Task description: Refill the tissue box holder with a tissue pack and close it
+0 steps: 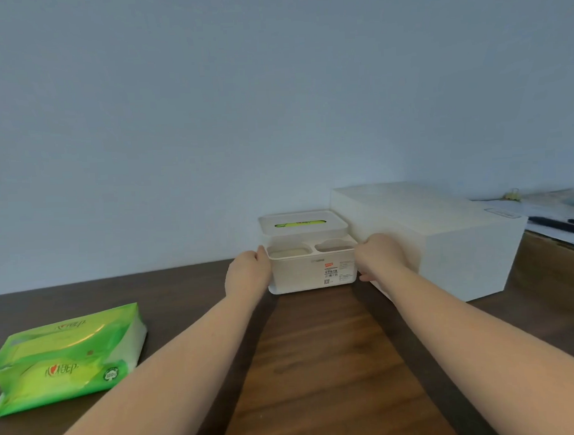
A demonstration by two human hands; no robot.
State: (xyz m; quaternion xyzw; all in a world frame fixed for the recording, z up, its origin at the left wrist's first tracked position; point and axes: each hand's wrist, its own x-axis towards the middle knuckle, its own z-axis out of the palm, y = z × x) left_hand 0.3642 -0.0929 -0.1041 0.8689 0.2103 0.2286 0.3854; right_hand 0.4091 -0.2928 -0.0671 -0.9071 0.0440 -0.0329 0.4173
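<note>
Left hand (247,271) and right hand (377,254) found clasped on opposite sides of white tissue box holder (312,272); green tissue pack (66,358) lying apart on wooden table (318,364).

the green tissue pack (66,357) carries red brand lettering twice and a round white "100%" seal at its corner. the white tissue box holder (312,270) bears an orange-and-white sticker with a barcode, its print too small to read.

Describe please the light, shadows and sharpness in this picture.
Head view: soft, dim, bluish light; the forearms cast dark bands on the wooden table; no glare; wide-angle bending at the edges; the green tissue pack looks slightly soft, the papers far right blurred.
</note>
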